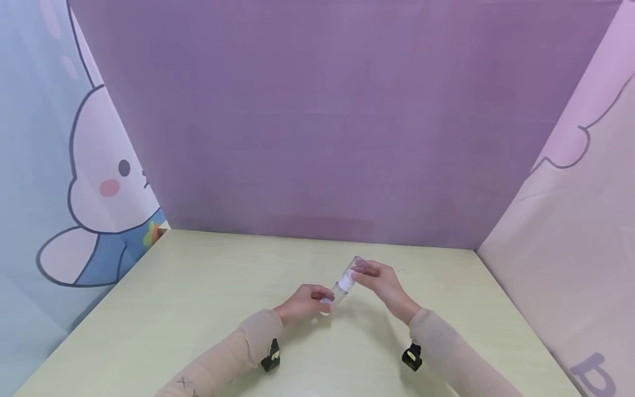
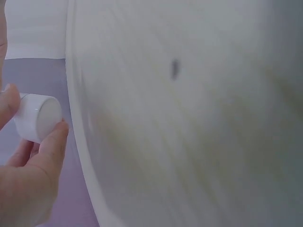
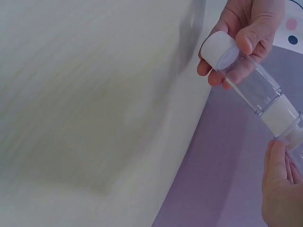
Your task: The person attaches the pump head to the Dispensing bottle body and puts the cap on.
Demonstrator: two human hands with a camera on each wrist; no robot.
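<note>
A small clear bottle (image 1: 339,294) with a white collar (image 3: 280,116) is held tilted above the table, its upper end toward the right. My left hand (image 1: 306,302) grips the lower end, with fingers and thumb around the white base (image 2: 35,117). At the upper end, my right hand (image 1: 383,282) pinches the clear cap (image 1: 354,264) over the white top. The right wrist view shows the clear body between both hands, and the right fingertips beside the cap just past the collar. Part of the cap is cut off by that view's edge.
A pale wood-look table (image 1: 198,298) lies beneath the hands. Behind it hangs a purple cloth wall (image 1: 317,121). Printed cloth panels stand on both sides, with a cartoon figure (image 1: 114,165) on the left one. A black wrist device (image 1: 271,355) sits at the left cuff, another at the right.
</note>
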